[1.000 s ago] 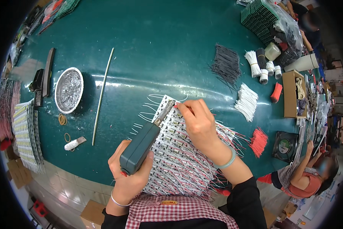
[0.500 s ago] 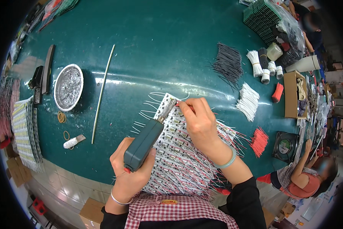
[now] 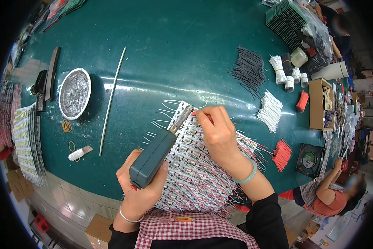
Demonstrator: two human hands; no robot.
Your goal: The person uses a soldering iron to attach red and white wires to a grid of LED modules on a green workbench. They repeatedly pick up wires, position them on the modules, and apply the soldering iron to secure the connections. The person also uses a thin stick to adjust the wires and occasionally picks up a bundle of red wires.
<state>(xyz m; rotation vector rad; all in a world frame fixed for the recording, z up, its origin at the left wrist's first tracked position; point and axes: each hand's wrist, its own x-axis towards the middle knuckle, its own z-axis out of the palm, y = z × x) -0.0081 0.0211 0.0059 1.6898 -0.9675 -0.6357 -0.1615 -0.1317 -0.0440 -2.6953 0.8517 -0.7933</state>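
My left hand is wrapped round a dark green soldering gun, whose metal tip points up and right. That tip meets the top edge of a panel of small white circuit boards. Rows of thin white and red wires stick out from the panel, which lies in front of my body. Beside the tip, my right hand pinches a red wire against the boards. Most of this wire is hidden by the fingers.
A bowl of silvery scraps and a thin rod lie to the left. On the right are black wires, white wires, red wires, a fan and a cardboard box. Another person works at lower right.
The soldering gun's body has swung slightly down and left with my left hand, and its tip has shifted slightly up and right. My right hand stays nearly in place.
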